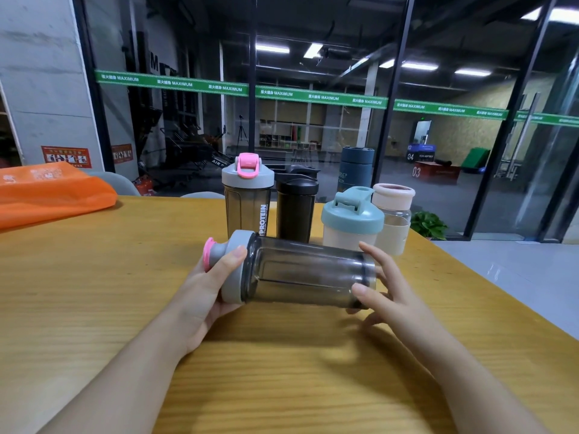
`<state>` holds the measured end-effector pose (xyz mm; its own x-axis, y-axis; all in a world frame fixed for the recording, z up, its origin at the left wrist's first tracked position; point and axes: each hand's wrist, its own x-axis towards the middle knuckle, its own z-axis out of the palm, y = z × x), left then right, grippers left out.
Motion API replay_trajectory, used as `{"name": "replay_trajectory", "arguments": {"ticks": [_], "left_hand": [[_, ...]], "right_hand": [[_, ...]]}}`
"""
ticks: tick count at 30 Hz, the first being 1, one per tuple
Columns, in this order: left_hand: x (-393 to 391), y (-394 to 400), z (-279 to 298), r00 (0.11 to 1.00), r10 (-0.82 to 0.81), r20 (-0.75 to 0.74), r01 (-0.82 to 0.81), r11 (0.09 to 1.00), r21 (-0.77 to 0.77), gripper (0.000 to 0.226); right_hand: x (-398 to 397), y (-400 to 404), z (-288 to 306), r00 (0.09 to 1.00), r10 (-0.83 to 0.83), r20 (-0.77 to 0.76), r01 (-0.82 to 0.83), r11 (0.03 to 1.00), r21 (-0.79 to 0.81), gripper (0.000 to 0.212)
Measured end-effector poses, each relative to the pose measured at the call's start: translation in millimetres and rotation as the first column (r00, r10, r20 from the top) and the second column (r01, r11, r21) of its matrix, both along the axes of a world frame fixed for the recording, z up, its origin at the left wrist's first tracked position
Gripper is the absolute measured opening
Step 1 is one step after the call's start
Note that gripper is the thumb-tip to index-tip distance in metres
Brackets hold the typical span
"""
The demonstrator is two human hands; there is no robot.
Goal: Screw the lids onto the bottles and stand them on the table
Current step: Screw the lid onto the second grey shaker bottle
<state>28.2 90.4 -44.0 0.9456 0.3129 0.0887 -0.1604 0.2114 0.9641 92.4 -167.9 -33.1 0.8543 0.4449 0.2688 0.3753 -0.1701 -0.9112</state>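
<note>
Left hand [206, 292]: fingers wrapped around the grey lid [233, 267] of a smoky clear bottle [307, 272], thumb on the lid's rim. Lid carries a pink cap at its outer end. Right hand [391, 292]: fingers spread and loosely cupped at the bottle's base, thumb touching the lower edge; firm grip or not, cannot tell. Bottle is horizontal, lid to the left, held just above the table [282, 371].

Behind it, standing upright in a row: grey-lidded bottle [247, 202] with pink flip cap, black bottle [296, 208], short bottle with teal lid [352, 217], glass bottle with pale pink lid [394, 214].

Table: wood-grain, yellowish, hand shadows below the bottle. Orange bag [47, 195] at far left edge. Beyond: glass partition with green banded strip [313, 97], dim gym room, ceiling strip lights, potted plant [429, 225] on the floor at right.
</note>
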Motion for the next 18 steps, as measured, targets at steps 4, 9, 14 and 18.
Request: {"name": "replay_trajectory", "arguments": {"ticks": [4, 9, 14, 18], "left_hand": [[-0.2, -0.8, 1.8, 1.0, -0.014, -0.018, 0.013, 0.998, -0.058, 0.075], [2.4, 3.4, -0.2, 1.0, -0.018, -0.016, 0.017, 0.997, -0.082, 0.101], [2.8, 3.3, 0.0, 0.999, -0.042, -0.005, 0.041, 0.995, -0.088, 0.099], [3.8, 1.3, -0.5, 0.999, -0.032, -0.011, 0.031, 0.996, -0.08, 0.102]], "right_hand": [[-0.1, -3.2, -2.4, 0.992, 0.018, 0.127, -0.023, 0.999, 0.03, 0.069], [1.1, -2.9, -3.5, 0.982, -0.007, 0.189, 0.0, 0.999, 0.038, 0.069], [2.2, -2.5, -5.8, 0.967, -0.066, 0.248, 0.059, 0.998, 0.034, 0.062], [5.0, -3.1, -7.9, 0.968, -0.12, 0.219, 0.125, 0.992, -0.009, 0.051]]}}
